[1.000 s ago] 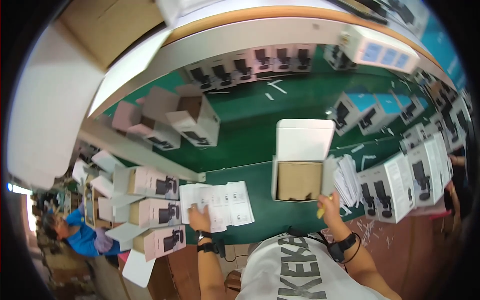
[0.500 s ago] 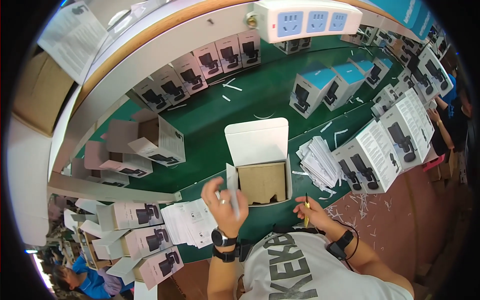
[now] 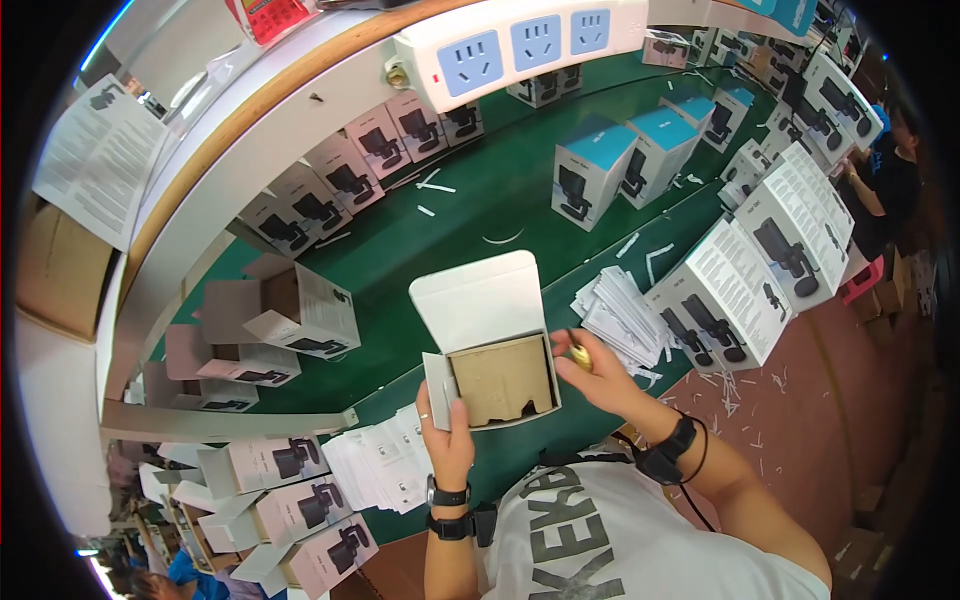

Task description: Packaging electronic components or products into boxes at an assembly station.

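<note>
An open white carton [image 3: 545, 407] stands in front of me, its lid raised at the back. Inside lies a brown cardboard insert [image 3: 500, 380] with notches along its near edge. My left hand [image 3: 447, 440] grips the carton's left side, thumb on the near side, next to the upright side flap [image 3: 438, 390]. At the right wall, my right hand [image 3: 597, 378] is closed around a slim yellow tool [image 3: 580, 356] with a dark tip; its exact kind is unclear. Whether the right fingers touch the carton cannot be told.
Folded leaflets [image 3: 620, 318] lie right of the carton, a paper stack [image 3: 380, 462] to the left. Open printed boxes [image 3: 300, 305] stand at left; closed boxes [image 3: 690, 300] stand at right. A power strip [image 3: 520, 45] hangs on the shelf edge. Paper strips litter bench and floor.
My left hand has come down from the raised flap area onto the carton's left side. My right hand has moved up to its right wall with the yellow tool. The whole view has shifted.
</note>
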A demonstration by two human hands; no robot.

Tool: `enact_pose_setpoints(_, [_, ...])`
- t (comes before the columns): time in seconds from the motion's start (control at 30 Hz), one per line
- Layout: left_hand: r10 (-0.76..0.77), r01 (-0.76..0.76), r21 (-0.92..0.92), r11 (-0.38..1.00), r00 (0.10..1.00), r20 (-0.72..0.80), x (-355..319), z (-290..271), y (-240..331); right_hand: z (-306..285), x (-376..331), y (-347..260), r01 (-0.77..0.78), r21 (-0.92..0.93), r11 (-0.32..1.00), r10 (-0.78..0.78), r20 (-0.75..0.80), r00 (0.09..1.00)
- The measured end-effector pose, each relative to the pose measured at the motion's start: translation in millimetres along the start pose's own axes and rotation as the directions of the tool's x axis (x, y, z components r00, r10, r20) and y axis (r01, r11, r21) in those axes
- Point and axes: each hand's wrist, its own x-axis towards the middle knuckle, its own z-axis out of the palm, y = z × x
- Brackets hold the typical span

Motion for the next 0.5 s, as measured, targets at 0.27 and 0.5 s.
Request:
enact_pose_setpoints(0.27, [0.348,-0.307,0.436,0.846,0.937,-0.015,-22,9,15,33,28,2,0.131,-0.295,0.947,-0.154,-0.056,0.986])
enact_pose_setpoints(0.5, [0.465,-0.414,0.532,0.739,0.884,0.042,-41,5,38,25,18,-6,0.009,0.001,1.0,-0.009,0.007,1.0])
